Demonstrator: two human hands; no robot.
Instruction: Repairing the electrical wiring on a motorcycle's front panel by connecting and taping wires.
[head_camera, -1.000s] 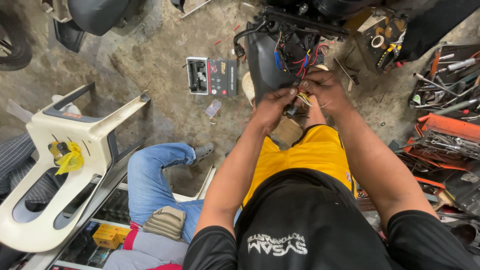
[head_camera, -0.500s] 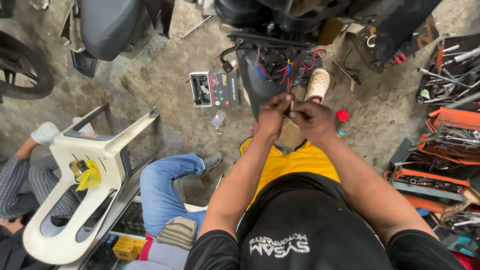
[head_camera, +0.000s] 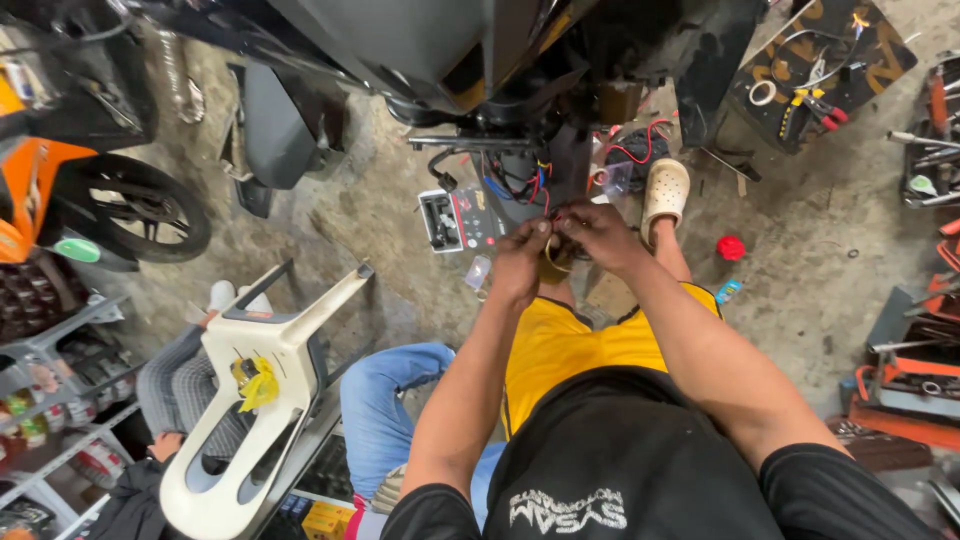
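Between left hand (head_camera: 522, 262) and right hand (head_camera: 600, 235), both pinched shut: tape roll (head_camera: 553, 258) (under coloured wires (head_camera: 530, 185)).

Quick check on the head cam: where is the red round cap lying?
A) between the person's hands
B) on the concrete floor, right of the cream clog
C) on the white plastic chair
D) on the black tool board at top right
B: the red round cap lies on bare concrete floor, just right of the cream clog, apart from both hands.
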